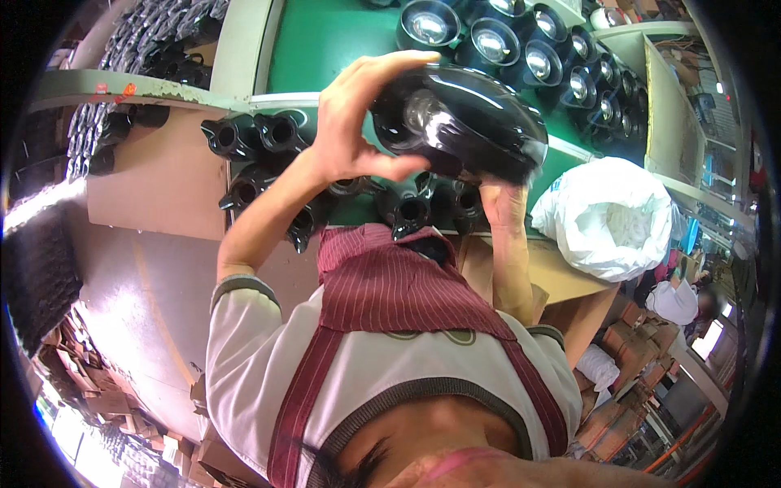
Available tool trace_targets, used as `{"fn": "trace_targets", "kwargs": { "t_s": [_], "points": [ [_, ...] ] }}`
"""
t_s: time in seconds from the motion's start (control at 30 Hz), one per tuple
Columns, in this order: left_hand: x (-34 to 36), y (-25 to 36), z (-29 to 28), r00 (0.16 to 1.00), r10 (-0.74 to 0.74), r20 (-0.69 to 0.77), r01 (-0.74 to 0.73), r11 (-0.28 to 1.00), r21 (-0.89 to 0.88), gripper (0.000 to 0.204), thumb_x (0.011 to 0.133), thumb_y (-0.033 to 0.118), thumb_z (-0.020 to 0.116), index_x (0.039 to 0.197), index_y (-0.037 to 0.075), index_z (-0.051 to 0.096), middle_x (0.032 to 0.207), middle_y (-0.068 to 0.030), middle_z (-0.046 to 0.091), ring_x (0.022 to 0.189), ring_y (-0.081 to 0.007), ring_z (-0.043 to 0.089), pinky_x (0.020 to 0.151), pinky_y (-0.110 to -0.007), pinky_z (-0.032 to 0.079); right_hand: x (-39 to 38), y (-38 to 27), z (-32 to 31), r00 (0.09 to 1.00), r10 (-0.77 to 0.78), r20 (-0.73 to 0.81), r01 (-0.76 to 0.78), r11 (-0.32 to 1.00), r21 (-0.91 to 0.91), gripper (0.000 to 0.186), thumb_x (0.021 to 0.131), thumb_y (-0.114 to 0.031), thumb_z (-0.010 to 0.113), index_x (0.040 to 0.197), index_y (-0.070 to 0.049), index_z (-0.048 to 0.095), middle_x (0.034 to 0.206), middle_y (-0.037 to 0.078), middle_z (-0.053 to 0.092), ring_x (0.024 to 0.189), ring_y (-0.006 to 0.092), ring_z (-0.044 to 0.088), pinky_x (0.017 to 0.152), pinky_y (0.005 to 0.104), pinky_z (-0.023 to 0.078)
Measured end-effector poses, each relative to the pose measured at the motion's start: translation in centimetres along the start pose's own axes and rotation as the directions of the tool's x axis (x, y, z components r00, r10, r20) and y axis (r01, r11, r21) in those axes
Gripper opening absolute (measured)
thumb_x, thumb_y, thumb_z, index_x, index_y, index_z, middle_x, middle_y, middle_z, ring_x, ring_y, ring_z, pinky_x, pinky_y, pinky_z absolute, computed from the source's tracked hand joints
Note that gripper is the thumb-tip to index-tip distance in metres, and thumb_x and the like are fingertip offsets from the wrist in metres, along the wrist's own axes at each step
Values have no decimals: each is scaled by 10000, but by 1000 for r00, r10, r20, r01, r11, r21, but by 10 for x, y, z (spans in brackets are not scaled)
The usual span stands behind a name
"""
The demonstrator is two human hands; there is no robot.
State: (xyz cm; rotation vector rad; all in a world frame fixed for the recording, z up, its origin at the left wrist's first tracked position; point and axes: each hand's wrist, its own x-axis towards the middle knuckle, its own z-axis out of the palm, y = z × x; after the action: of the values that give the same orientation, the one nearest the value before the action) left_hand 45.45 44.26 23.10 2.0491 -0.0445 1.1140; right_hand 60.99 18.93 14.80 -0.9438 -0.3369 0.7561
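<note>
A large, glossy black rounded vessel [472, 114] is held up in front of me, lying on its side above the green bench. My left hand [354, 122] curves round its left end, fingers over the top and thumb along the lower edge. My right hand [503, 199] supports the right end from below; its fingers are mostly hidden behind the vessel. Below it, several glossy black spouted pieces [411, 210] stand along the near edge of the bench. More such pieces [232, 138] stand to the left, near my left forearm.
Rows of black round vessels with shiny silvery insides [492, 42] fill the far right of the green bench [325, 41]. A white plastic bag [606, 215] stands by my right arm, next to cardboard [561, 285]. A pale metal frame [146, 88] runs along the left.
</note>
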Motion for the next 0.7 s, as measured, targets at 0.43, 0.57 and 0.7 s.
{"fn": "trace_targets", "kwargs": {
  "t_s": [0.43, 0.57, 0.7],
  "points": [
    [-104, -113, 2, 560, -682, -469, 628, 720, -296, 557, 1072, 210, 467, 1539, -19, 268, 1565, -212, 358, 1442, -273, 368, 1182, -394, 287, 216, 139, 115, 601, -233, 765, 780, -39, -625, 279, 650, -102, 804, 897, -75, 676, 1289, 108, 584, 1186, 324, 558, 914, 394, 534],
    [-123, -59, 0, 682, -660, -316, 670, 736, -92, 352, 996, 66, 547, 1342, 0, 554, 1323, -142, 606, 1270, -242, 558, 1074, -388, 441, 267, 201, 90, 615, -149, 775, 748, -202, -632, 98, 795, -122, 668, 840, -42, 702, 1337, 154, 556, 1211, 339, 544, 893, 397, 547],
    [-151, -30, 4, 662, -717, -220, 731, 682, -22, 266, 1013, 36, 531, 1261, -33, 593, 1215, -129, 663, 1132, -175, 636, 1015, -304, 475, 279, 193, 90, 590, -84, 803, 769, -245, -590, 127, 815, -134, 657, 857, -20, 695, 1322, 148, 554, 1138, 312, 577, 870, 394, 549]
  ]
}}
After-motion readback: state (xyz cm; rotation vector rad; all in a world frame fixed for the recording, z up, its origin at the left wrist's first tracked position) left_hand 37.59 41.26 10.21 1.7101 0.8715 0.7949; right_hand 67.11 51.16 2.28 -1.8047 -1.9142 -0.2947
